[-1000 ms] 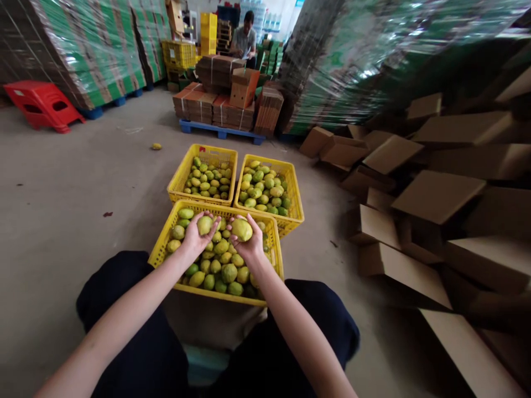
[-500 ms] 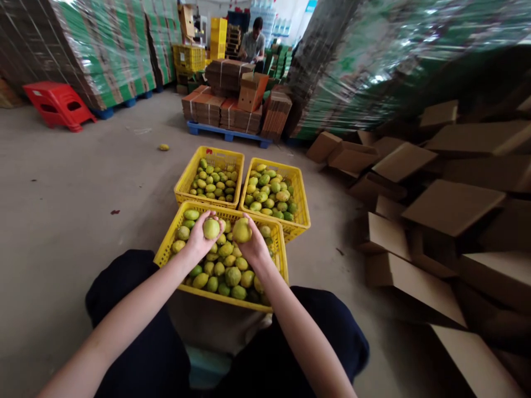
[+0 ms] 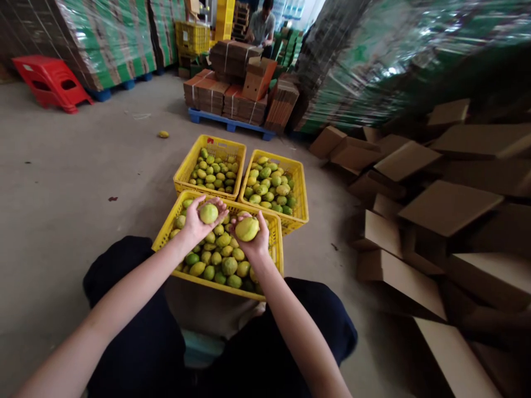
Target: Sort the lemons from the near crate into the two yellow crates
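Observation:
Above the near yellow crate (image 3: 271,271), my left hand (image 3: 194,221) is palm up and cups a yellow-green lemon (image 3: 208,213), fingers curled loosely beneath it. My right hand (image 3: 260,239) grips another lemon (image 3: 247,229), longer and tilted, between thumb and fingers. The two hands are a short gap apart. Below them the near crate is full of green and yellow lemons (image 3: 224,240), partly hidden by my hands and forearms.
Two more yellow crates, the far left one (image 3: 182,179) and the far right one (image 3: 305,193), hold lemons. Empty cardboard boxes (image 3: 452,207) pile up at right. Bundled cartons sit on a blue pallet (image 3: 230,122). A red stool (image 3: 53,83) and one stray lemon (image 3: 163,134) are left. A person (image 3: 262,27) works behind.
The lemon in my right hand has been turned and now shows its long side. My left hand has opened out somewhat under its lemon. The view has tipped slightly downward.

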`<control>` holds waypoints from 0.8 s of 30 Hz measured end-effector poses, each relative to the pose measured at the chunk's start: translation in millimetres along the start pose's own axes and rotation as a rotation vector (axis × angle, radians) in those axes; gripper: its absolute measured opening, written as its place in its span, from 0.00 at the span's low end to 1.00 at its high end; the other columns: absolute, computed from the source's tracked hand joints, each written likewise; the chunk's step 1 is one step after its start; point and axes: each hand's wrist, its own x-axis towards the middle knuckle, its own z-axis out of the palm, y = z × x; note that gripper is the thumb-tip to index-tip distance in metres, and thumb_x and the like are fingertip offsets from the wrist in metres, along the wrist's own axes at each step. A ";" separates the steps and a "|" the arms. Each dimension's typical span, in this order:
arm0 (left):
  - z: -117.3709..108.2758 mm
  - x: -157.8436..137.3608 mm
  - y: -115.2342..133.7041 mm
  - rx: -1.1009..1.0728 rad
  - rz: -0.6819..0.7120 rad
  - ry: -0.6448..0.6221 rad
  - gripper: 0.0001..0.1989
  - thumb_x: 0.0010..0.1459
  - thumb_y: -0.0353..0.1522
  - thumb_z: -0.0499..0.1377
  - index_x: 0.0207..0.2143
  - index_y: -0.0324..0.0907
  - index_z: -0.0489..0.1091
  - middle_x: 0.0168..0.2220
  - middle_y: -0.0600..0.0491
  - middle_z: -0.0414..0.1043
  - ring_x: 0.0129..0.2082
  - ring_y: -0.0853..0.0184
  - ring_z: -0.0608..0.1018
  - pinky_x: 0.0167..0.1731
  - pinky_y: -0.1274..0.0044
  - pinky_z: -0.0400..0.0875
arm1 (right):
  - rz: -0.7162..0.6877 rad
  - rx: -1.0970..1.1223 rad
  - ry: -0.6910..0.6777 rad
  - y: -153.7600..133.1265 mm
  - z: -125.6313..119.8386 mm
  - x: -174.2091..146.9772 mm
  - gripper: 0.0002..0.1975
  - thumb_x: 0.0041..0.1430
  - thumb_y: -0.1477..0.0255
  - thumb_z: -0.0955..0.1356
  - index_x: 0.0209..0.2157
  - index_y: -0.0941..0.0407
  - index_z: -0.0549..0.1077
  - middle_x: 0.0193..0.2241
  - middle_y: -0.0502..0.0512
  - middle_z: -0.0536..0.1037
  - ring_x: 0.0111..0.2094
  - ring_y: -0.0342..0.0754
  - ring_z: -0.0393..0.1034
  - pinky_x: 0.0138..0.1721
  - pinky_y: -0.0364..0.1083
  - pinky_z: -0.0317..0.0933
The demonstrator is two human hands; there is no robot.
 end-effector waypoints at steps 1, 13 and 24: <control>-0.7 4.0 3.1 0.033 0.011 -0.006 0.13 0.62 0.33 0.52 0.31 0.38 0.74 0.29 0.49 0.77 0.33 0.65 0.81 0.36 0.73 0.80 | -0.001 0.052 0.049 -3.0 -1.0 1.7 0.17 0.63 0.59 0.64 0.27 0.56 0.72 0.22 0.51 0.76 0.29 0.48 0.75 0.30 0.46 0.72; -67.5 -44.2 -102.0 1.116 -0.796 -0.060 0.06 0.50 0.24 0.63 0.23 0.40 0.72 0.24 0.51 0.72 0.25 0.52 0.82 0.21 0.67 0.74 | -0.108 0.108 0.339 -52.6 -23.5 14.3 0.11 0.61 0.62 0.61 0.31 0.53 0.69 0.22 0.49 0.74 0.22 0.44 0.71 0.21 0.41 0.69; -38.2 35.5 2.6 0.688 0.228 0.400 0.04 0.61 0.26 0.54 0.37 0.44 0.66 0.36 0.54 0.70 0.31 0.74 0.77 0.34 0.84 0.73 | -0.061 0.046 0.337 -40.6 -22.2 16.9 0.08 0.57 0.62 0.64 0.32 0.52 0.69 0.24 0.50 0.75 0.24 0.46 0.71 0.22 0.43 0.70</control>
